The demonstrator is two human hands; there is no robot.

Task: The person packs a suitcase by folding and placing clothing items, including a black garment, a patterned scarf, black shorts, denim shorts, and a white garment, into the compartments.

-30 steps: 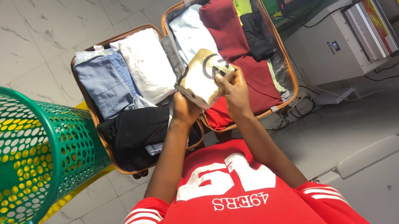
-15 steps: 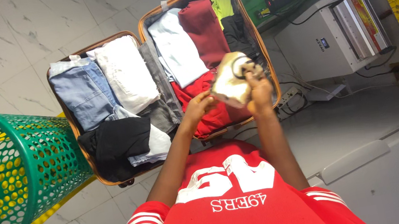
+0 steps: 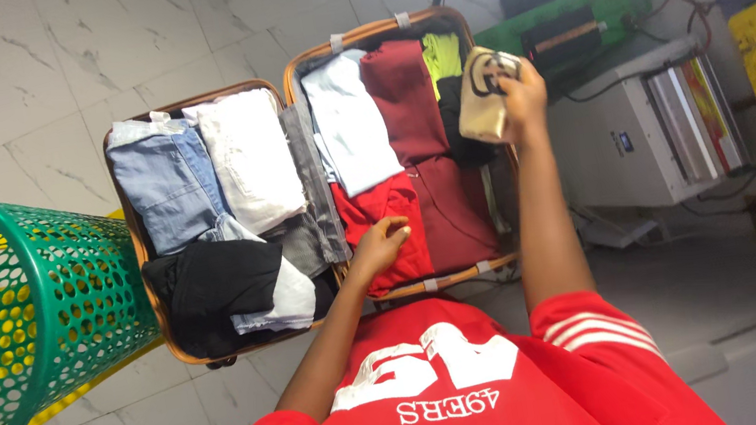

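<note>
The right hand (image 3: 521,94) has carried the folded cream cloth (image 3: 483,93) from mid-suitcase out to the far right edge of the suitcase (image 3: 430,283) — fingers closed around it. The left hand (image 3: 383,242), now free of it, rests open on the red garment (image 3: 389,216).

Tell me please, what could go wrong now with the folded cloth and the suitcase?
The right hand holds the cream folded cloth alone, raised over the far right side of the open suitcase. Gripped at one end only, it may unfold or slip.

That side already holds a black garment and a yellow-green one; pushing the cloth in could rumple them.

The left hand rests on the red garment and could crease it.
</note>
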